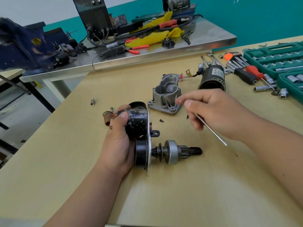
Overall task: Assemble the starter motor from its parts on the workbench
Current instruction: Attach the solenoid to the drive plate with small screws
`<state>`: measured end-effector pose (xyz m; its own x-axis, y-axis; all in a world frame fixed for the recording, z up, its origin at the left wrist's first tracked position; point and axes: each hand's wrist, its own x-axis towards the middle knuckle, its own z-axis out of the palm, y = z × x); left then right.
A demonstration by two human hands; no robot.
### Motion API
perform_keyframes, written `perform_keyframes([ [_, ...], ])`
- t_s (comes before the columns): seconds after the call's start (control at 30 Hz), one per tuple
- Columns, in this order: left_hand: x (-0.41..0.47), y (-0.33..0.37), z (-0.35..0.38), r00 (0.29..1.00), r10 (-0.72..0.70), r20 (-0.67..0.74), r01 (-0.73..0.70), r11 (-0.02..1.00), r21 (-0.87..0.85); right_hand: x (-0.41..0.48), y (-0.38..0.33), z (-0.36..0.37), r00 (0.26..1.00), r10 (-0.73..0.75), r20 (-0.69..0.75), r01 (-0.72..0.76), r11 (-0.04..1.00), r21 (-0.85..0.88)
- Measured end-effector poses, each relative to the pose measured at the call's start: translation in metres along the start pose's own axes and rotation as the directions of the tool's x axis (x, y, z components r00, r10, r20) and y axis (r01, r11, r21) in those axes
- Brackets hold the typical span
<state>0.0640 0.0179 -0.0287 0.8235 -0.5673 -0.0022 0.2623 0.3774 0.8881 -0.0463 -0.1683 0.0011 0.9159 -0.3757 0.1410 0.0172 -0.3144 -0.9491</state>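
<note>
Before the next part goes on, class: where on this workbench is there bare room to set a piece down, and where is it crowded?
Bare wood lies near the front edge, below the pinion shaft, between both forearms. Another free patch runs along the left edge around the lone small bit. The far right is crowded with the socket set and loose tools; the aluminium housing fills the middle.

Green plastic socket case [277,58] cut off at right edge; dark blue bench vise [24,45], upper left, blurred.

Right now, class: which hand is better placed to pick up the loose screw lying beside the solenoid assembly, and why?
Probably the right hand. It hovers close above the screw, holding only a thin screwdriver, while the left hand is wrapped around the solenoid assembly.
</note>
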Motion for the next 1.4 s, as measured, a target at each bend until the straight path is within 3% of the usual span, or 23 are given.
perform_keyframes([
  [0.1,0.000,0.000,0.001,1.000,-0.001,0.005,0.001,1.000,-0.008,-0.001,-0.005,0.009,0.992,0.043,0.119,-0.039,0.999,-0.032],
  [0.3,0.000,-0.001,0.000,1.000,-0.010,0.021,0.011,1.000,-0.020,0.002,-0.015,0.021,0.988,-0.113,0.104,0.140,0.942,-0.304],
  [0.43,0.000,0.000,0.002,1.000,-0.011,0.030,0.012,0.999,-0.036,0.009,-0.021,0.017,0.987,-0.074,0.146,0.123,0.926,-0.357],
  [0.57,-0.001,-0.002,0.003,0.997,0.015,0.081,-0.013,0.999,-0.033,0.009,-0.021,0.033,0.973,-0.075,0.216,0.150,0.922,-0.356],
  [0.8,-0.003,0.000,0.004,0.996,0.039,0.083,-0.039,0.999,-0.006,0.006,-0.012,0.044,0.980,-0.087,0.180,0.136,0.950,-0.281],
  [1.1,-0.001,-0.002,0.002,0.997,-0.004,0.073,0.003,1.000,0.011,-0.001,-0.023,0.048,0.956,-0.238,0.173,0.294,0.785,-0.545],
  [1.2,0.000,-0.002,0.001,0.998,-0.009,0.064,0.009,1.000,-0.005,-0.004,-0.022,0.050,0.970,-0.201,0.138,0.243,0.821,-0.517],
  [1.4,0.003,-0.003,0.002,0.997,0.016,0.079,-0.016,1.000,0.003,-0.001,-0.020,0.046,0.987,-0.026,0.159,0.074,0.950,-0.304],
])
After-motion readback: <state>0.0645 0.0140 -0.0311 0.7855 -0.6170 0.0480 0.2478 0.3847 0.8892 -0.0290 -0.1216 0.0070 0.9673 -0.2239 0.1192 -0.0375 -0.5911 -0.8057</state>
